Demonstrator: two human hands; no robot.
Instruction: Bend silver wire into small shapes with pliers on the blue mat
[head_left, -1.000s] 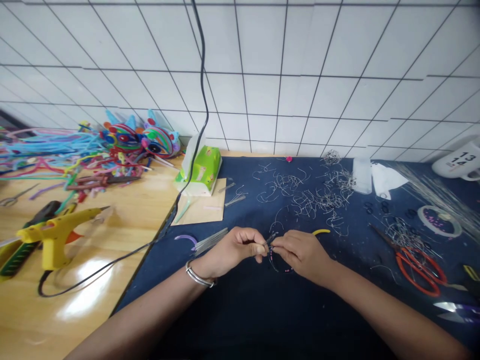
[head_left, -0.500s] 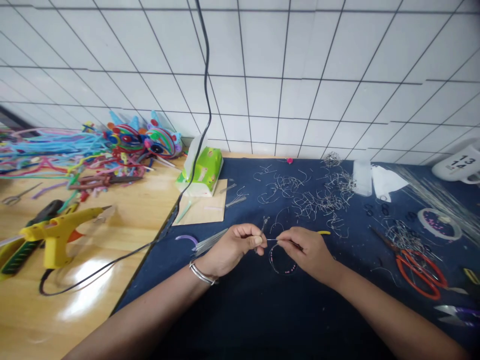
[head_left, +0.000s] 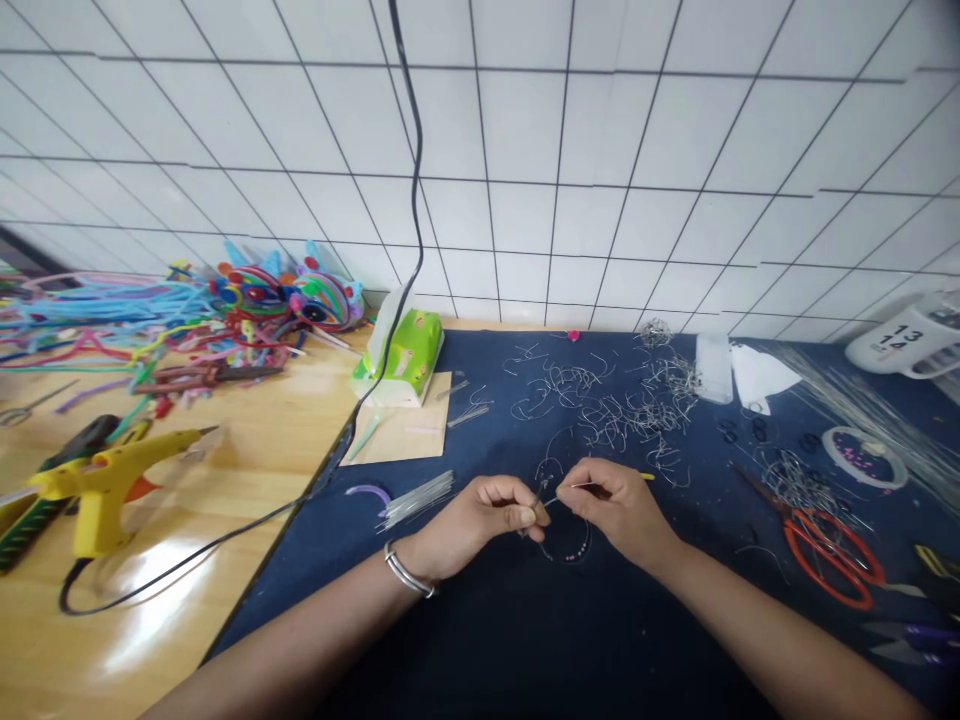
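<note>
A thin wire ring with small pink beads (head_left: 576, 555) hangs below my fingertips, over the dark blue cloth. My left hand (head_left: 487, 515) pinches the ring's upper left part, where a small twisted wire cluster (head_left: 547, 478) sticks up. The fingertips hide the exact hold. Close beside it, my right hand (head_left: 619, 508) is closed in a pinch on a thin wire (head_left: 553, 500) that runs across to the left fingertips. Past the left wrist lies a bundle of straight wires (head_left: 417, 500), near a purple curved piece (head_left: 369, 492).
Bent wire scraps (head_left: 637, 410) are scattered beyond my hands. To the right lie red-handled scissors (head_left: 832, 560), a round bead dish (head_left: 864, 458) and a white mug (head_left: 900, 340). At left are a yellow glue gun (head_left: 112, 490), its cord, and a green tissue pack (head_left: 409, 350).
The right hand drew away from the left with a wire stretched between them, then came slightly nearer again. The view has tilted up a little. Both hands keep their pinch.
</note>
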